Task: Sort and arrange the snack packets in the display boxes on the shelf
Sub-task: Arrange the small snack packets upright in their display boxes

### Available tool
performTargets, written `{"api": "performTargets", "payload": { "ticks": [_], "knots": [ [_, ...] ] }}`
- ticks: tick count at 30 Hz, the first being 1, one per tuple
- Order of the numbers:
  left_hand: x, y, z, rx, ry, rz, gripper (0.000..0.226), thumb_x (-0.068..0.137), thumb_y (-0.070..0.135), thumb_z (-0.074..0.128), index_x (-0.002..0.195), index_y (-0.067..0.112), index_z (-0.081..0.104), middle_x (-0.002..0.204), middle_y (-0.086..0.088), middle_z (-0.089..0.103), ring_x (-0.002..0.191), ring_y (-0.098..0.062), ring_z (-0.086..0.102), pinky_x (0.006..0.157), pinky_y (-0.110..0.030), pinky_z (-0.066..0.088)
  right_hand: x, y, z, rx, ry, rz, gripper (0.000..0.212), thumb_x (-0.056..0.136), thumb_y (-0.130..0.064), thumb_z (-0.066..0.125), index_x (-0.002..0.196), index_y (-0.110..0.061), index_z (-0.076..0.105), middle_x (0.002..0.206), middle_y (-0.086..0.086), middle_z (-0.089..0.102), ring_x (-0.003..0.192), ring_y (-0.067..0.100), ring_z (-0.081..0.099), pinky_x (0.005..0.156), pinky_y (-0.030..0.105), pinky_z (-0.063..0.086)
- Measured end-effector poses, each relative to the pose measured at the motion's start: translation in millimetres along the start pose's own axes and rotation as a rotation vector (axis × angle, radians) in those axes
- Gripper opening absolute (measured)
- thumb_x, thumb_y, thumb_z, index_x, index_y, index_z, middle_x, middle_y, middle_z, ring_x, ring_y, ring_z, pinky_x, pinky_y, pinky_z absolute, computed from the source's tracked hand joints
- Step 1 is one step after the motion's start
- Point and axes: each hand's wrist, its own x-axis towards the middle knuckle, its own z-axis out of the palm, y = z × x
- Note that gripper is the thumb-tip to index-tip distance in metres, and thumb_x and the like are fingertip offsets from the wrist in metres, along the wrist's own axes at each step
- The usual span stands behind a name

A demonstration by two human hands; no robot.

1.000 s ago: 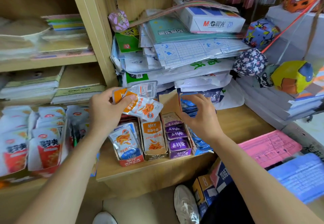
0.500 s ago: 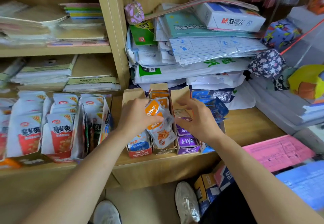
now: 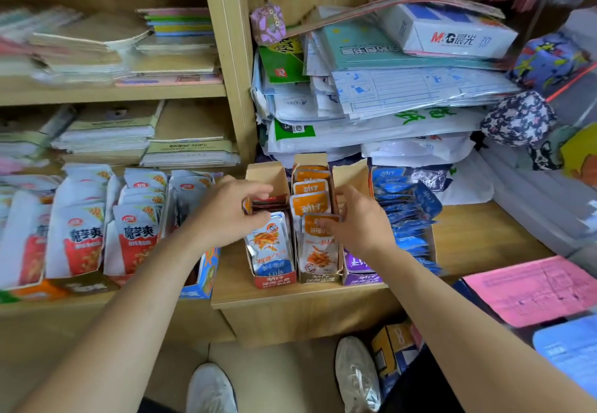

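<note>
One wooden shelf (image 3: 484, 228) carries everything, and a big heap of paper goods (image 3: 403, 89) lies at its back. On the left stand three rows of large white-and-red packets (image 3: 135, 235). In the middle I count four narrow display boxes side by side: a red-fronted box (image 3: 274, 278), a brown box (image 3: 318, 278), a purple box (image 3: 360, 275) and, last on the right, one full of blue packets (image 3: 403, 205). On the floor below I see two white shoes (image 3: 210, 386).

Two hands work here. The left grip (image 3: 232, 215) is over the back half of the red-fronted box, with thumb and fingers closed on a small bundle of dark red packets (image 3: 269, 201) standing there. In front of this bundle, just under the thumb, one white-and-blue packet (image 3: 268, 244) stands upright. The right grip (image 3: 358, 222) is beside the brown box, above the purple one, and its fingers are curled over the top edge of the front orange packet (image 3: 318, 251). This packet has an orange band on top and a white body with a picture of orange strips. Behind it, at least three more orange tops stand in a file.
</note>
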Motion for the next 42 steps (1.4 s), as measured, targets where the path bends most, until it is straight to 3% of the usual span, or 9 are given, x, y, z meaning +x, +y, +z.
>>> {"api": "performTargets", "payload": {
  "ticks": [3, 8, 13, 17, 21, 25, 31, 38, 42],
  "knots": [
    [-17, -5, 2, 0.156, -0.137, 0.074, 0.036, 0.079, 0.031, 0.081, 0.113, 0.037, 0.071, 0.117, 0.019, 0.065, 0.111, -0.009, 0.045, 0.094, -0.034, 0.036, -1, -5, -1, 0.005, 0.065, -0.04, 0.054, 0.086, -0.035, 0.074, 0.134, -0.02, 0.054, 0.104, 0.0, 0.062, 0.095, 0.021, 0.06, 0.074, 0.035, 0.052],
    [-34, -11, -3, -0.038, -0.201, 0.074, 0.019, 0.076, 0.024, 0.086, 0.073, 0.037, 0.073, 0.108, 0.024, 0.067, 0.109, 0.002, 0.056, 0.099, -0.034, 0.043, -4, -19, 2, 0.085, 0.141, -0.163, 0.045, 0.084, -0.02, 0.074, 0.127, -0.018, 0.062, 0.099, -0.004, 0.056, 0.089, 0.016, 0.055, 0.077, 0.036, 0.054],
    [-46, -15, -9, -0.184, -0.336, 0.05, 0.016, 0.075, 0.015, 0.087, 0.077, 0.028, 0.079, 0.087, 0.016, 0.075, 0.082, -0.009, 0.069, 0.069, -0.019, 0.05, -8, -39, 15, 0.17, -0.158, -0.35, 0.049, 0.086, -0.014, 0.072, 0.133, -0.023, 0.06, 0.12, -0.004, 0.061, 0.11, 0.014, 0.053, 0.091, 0.033, 0.051],
    [-49, -20, -13, -0.202, -0.323, 0.035, 0.015, 0.076, 0.017, 0.087, 0.078, 0.029, 0.079, 0.087, 0.015, 0.075, 0.084, -0.008, 0.07, 0.071, -0.02, 0.052, -8, -43, 24, 0.048, -0.33, -0.364, 0.064, 0.091, -0.017, 0.069, 0.149, -0.025, 0.043, 0.147, -0.005, 0.047, 0.129, 0.018, 0.03, 0.104, 0.037, 0.04],
    [-49, -25, -12, -0.179, -0.188, 0.044, 0.015, 0.077, 0.021, 0.086, 0.076, 0.033, 0.077, 0.096, 0.018, 0.071, 0.09, -0.006, 0.066, 0.076, -0.024, 0.05, -5, -47, 21, 0.092, -0.187, -0.426, 0.042, 0.089, -0.016, 0.071, 0.129, -0.024, 0.064, 0.121, -0.006, 0.063, 0.106, 0.012, 0.039, 0.088, 0.028, 0.039],
    [-47, -26, -10, -0.113, -0.104, 0.063, 0.017, 0.078, 0.022, 0.085, 0.081, 0.034, 0.073, 0.118, 0.025, 0.062, 0.108, 0.007, 0.057, 0.087, -0.018, 0.045, -8, -48, 14, 0.386, -0.387, -0.299, 0.037, 0.09, -0.008, 0.069, 0.125, -0.02, 0.063, 0.095, -0.006, 0.066, 0.09, 0.005, 0.058, 0.073, 0.016, 0.05],
    [-46, -18, -6, -0.272, -0.037, 0.039, 0.022, 0.083, 0.01, 0.08, 0.083, 0.028, 0.067, 0.082, 0.012, 0.07, 0.079, -0.007, 0.068, 0.071, -0.028, 0.056, -11, -48, 12, 0.427, -0.63, -0.235, 0.029, 0.086, -0.018, 0.077, 0.113, -0.018, 0.067, 0.104, -0.006, 0.07, 0.091, 0.005, 0.067, 0.066, 0.018, 0.056],
    [-33, -1, -2, -0.463, 0.277, 0.071, 0.045, 0.083, 0.01, 0.08, 0.121, 0.028, 0.063, 0.11, 0.015, 0.072, 0.098, -0.002, 0.068, 0.075, -0.018, 0.056, -12, -48, 3, 0.532, -0.2, -0.19, 0.015, 0.093, -0.024, 0.07, 0.087, -0.01, 0.068, 0.073, -0.002, 0.066, 0.062, 0.001, 0.056, 0.055, 0.019, 0.045],
    [-22, -12, 11, -0.206, 0.216, 0.051, 0.056, 0.085, 0.02, 0.078, 0.135, 0.036, 0.056, 0.124, 0.018, 0.062, 0.109, 0.0, 0.06, 0.086, -0.027, 0.057, -7, -26, -28, 0.634, 0.123, -0.052, 0.022, 0.094, -0.023, 0.067, 0.073, -0.019, 0.062, 0.058, -0.007, 0.053, 0.055, 0.005, 0.043, 0.053, 0.024, 0.037]
  ]
}}
